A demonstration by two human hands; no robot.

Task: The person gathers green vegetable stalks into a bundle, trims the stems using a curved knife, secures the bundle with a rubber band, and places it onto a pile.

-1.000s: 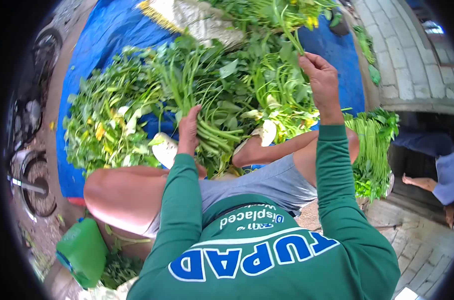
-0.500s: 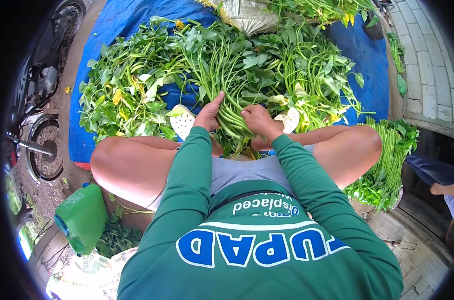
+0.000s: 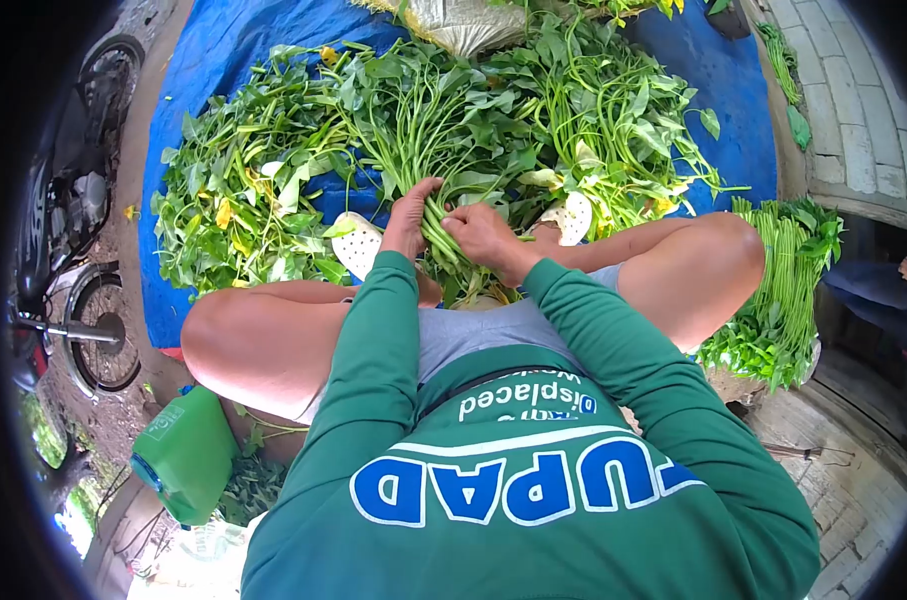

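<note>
A bunch of water spinach (image 3: pixel 435 140) lies with its leaves pointing away from me and its stem ends toward my lap. My left hand (image 3: pixel 410 222) is wrapped around the stems from the left, thumb up along them. From the other side, my right hand (image 3: pixel 485 238) closes its fingers on the same stems just beside the thumb. The fingertips of both are partly hidden. Loose water spinach (image 3: pixel 263 190) is spread to the left, some leaves yellowed, and another heap (image 3: pixel 613 120) lies to the right.
Everything lies on a blue tarp (image 3: pixel 188 80). Two pale perforated shoes, one a left shoe (image 3: pixel 356 245), flank the bunch. Stacked greens (image 3: pixel 773 290) stand past my right knee. A green jug (image 3: pixel 185 455) is at lower left, near a motorcycle (image 3: pixel 83 215). Another person's hand shows at far right.
My right hand has come closer to my left, and the stems between them are gathered more tightly. The camera view has also shifted a little.
</note>
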